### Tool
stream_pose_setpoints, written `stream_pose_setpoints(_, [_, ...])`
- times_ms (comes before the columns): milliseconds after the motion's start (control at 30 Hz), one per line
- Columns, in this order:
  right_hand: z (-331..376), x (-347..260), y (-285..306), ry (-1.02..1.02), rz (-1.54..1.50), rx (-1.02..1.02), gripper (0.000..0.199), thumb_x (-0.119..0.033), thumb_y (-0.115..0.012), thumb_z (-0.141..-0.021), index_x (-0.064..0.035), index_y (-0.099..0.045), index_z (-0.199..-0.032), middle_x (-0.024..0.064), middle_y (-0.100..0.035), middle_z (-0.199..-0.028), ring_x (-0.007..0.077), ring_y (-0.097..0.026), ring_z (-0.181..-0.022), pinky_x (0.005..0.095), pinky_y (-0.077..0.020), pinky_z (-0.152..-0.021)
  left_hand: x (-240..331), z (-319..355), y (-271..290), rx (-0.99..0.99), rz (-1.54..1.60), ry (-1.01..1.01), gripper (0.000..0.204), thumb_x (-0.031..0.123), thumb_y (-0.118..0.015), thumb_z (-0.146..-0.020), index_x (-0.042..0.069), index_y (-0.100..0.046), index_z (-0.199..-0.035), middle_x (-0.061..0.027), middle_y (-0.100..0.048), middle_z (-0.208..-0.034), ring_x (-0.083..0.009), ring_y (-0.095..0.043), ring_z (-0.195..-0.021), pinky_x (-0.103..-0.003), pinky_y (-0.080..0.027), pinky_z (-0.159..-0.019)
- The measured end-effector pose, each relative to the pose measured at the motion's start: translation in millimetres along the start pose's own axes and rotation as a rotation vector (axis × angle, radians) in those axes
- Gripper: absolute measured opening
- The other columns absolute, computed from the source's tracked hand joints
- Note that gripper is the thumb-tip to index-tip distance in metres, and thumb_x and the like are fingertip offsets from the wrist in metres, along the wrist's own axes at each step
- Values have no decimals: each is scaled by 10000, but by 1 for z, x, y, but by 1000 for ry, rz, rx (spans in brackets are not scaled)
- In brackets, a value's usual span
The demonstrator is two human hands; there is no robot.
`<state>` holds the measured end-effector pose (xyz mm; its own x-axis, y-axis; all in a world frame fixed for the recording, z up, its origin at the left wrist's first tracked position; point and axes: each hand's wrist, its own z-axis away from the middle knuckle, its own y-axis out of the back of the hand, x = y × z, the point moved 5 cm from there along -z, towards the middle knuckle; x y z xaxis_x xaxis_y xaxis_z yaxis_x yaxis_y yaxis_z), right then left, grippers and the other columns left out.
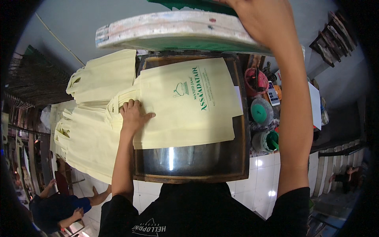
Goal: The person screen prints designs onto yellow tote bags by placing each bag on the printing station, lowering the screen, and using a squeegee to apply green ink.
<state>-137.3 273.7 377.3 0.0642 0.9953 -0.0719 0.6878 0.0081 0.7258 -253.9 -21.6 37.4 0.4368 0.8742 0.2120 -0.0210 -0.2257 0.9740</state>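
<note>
Lying flat, pale-yellow green-printed bag (173, 122), left hand (133, 115) spread, right hand (260, 19) against frame (166, 29), grip unclear

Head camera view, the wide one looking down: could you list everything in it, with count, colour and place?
Printed fabric bag: one, pale yellow with green print, centre
Piles of fabric bags: two, pale yellow, left
Glossy framed board: one, black with brown rim, under the printed bag
Thick paint-stained frame: one, whitish, top
Rounded plastic container: one, pink, right of board
Phone: one, white, beside container
Round lid-like disc: one, green and grey, below phone
Open round tub: one, white with green inside, below disc
Co-worker: one, dark clothing, lower left
Tiled floor: one, white, below
Left hand: one, bare, at printed bag's left edge
Right hand: one, bare, at frame's right
Shirt: one, black, bottom
</note>
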Motion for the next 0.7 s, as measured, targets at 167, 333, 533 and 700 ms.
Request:
stream_pose_setpoints(167, [-32,17,-4,-39,-26,-18,364,-343,-699,-902,19,-737,-926,240,-713,-835,400,-684,-802,468,-521,-764,-22,-18,11,-27,272,73,444,403,-813,-796,23,-698,-994,-136,-645,-1083,-328,-517,-1136,-494,-296,-1048])
stream_pose_setpoints(333, [-47,31,-10,41,-10,22,438,-371,-701,-896,40,-751,-1041,260,-736,-958,403,-704,-894,458,-539,-842,-152,3,88,284,10,358,309,252,-761,-818,-5,-696,-977,-190,-695,-978,-383,-663,-974,-454,-516,-875])
stream_pose_setpoints(533, [-68,33,-22,60,7,-12,468,-362,-714,-895,79,-744,-1051,276,-735,-964,398,-711,-904,451,-551,-858,-71,-3,43,417,174,180,640,291,-710,-916,-37,-480,-1415,-282,-544,-1390,-439,-509,-1294,-525,-388,-1093])
stream_pose_setpoints(700, [-73,42,-16,64,-67,-33,444,-350,-725,-892,72,-754,-1030,276,-736,-965,396,-714,-905,456,-552,-855,175,-46,-74,-84,239,-250,964,684,-611,-885,81,-329,-1583,-306,-192,-1641,-465,-127,-1541,-642,-66,-1214])
